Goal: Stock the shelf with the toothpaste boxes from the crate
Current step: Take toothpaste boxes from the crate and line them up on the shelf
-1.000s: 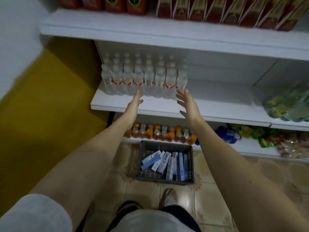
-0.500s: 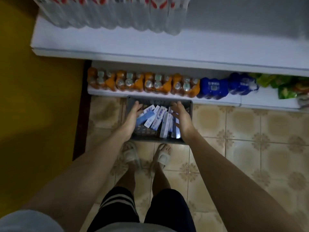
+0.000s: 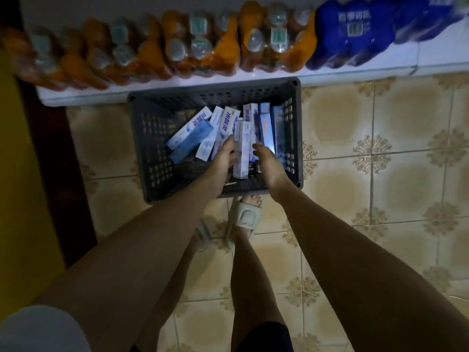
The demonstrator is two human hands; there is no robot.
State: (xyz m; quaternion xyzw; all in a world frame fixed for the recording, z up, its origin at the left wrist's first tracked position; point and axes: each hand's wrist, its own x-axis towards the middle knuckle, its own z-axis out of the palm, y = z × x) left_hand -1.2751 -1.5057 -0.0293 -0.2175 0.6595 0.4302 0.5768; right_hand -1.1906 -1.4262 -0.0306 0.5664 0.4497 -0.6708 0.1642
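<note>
Down in the dark grey perforated plastic crate (image 3: 154,138) on the tiled floor, the left hand (image 3: 224,154) curls its fingers round an upright white toothpaste box (image 3: 241,148); at three o'clock of it, the right hand (image 3: 266,161) hovers with fingers loosely spread over the other blue-and-white boxes (image 3: 200,133).

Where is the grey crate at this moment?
In the head view, the grey crate stands on the tiled floor, upper centre, against the bottom shelf and just ahead of the person's feet.
</note>
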